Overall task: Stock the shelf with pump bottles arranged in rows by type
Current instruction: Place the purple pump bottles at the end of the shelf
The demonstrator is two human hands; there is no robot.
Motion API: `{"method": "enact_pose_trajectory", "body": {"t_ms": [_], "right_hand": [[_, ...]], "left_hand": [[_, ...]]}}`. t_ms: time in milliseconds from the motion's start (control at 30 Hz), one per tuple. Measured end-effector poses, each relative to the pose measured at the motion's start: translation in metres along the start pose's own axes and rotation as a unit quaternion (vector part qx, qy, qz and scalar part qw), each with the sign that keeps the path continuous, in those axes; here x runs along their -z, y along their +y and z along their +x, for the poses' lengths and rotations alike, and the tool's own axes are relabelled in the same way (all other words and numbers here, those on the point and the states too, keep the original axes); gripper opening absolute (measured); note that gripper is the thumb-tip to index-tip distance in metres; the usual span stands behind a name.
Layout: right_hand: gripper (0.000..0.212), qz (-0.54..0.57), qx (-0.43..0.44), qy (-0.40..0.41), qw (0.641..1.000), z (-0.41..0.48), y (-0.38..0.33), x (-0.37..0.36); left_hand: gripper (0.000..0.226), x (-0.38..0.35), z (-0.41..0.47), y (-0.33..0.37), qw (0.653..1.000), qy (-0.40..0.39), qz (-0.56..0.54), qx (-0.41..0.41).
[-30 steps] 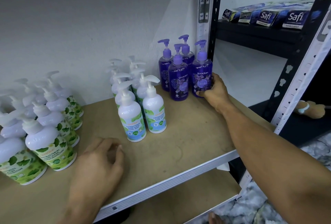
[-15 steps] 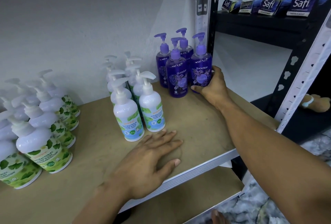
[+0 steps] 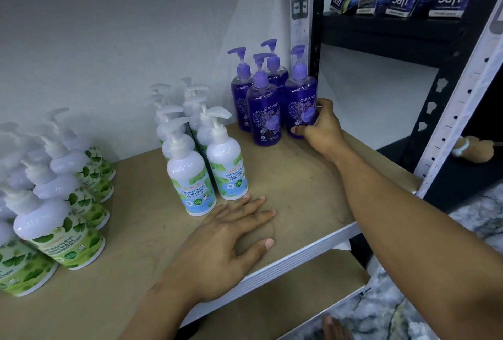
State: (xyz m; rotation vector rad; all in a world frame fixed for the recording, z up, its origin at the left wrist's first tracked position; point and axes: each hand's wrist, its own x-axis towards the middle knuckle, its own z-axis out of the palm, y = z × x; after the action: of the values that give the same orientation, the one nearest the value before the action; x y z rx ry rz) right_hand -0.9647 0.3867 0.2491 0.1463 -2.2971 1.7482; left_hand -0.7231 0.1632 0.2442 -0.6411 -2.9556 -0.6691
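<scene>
Several purple pump bottles stand at the back right of the wooden shelf (image 3: 313,192). My right hand (image 3: 321,128) grips the front-right purple bottle (image 3: 300,94) low on its body, next to the shelf post. Another purple bottle (image 3: 263,111) stands just left of it. Two rows of white cool-mint bottles (image 3: 187,176) run back from the shelf's middle. White and green bottles (image 3: 58,233) crowd the left side. My left hand (image 3: 220,247) lies flat and open on the shelf, just in front of the cool-mint rows, holding nothing.
A black upright post (image 3: 315,26) and a white post (image 3: 462,89) frame the shelf's right end. Dark Safi boxes (image 3: 400,2) line a black shelf at upper right. A lower shelf board (image 3: 285,309) shows below, and a marbled floor (image 3: 408,312) at the bottom right.
My left hand has slid forward and right along the shelf, opening from a loose fist to a flat palm near the cool-mint bottles. My right hand stays on the front-right purple bottle.
</scene>
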Motion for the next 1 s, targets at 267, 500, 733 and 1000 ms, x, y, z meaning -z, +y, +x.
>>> {"method": "enact_pose_trajectory", "body": {"t_ms": [267,500,733,1000], "right_hand": [[0.08,0.026,-0.014,-0.031,0.999,0.0,-0.002,0.001],[0.079,0.009,0.008,-0.02,1.0,0.0,0.001,0.0],[0.073,-0.077,0.042,-0.011,0.996,0.001,0.0,-0.009],[0.073,-0.093,0.035,-0.014,0.995,-0.006,-0.006,-0.011]], "left_hand": [[0.049,0.0,0.001,-0.003,1.0,0.008,-0.012,0.003],[0.049,-0.002,0.001,-0.004,1.0,0.008,-0.008,0.002],[0.05,-0.002,0.002,-0.005,1.0,0.009,-0.002,0.001],[0.05,-0.002,0.002,-0.005,1.0,0.009,-0.002,-0.001]]}}
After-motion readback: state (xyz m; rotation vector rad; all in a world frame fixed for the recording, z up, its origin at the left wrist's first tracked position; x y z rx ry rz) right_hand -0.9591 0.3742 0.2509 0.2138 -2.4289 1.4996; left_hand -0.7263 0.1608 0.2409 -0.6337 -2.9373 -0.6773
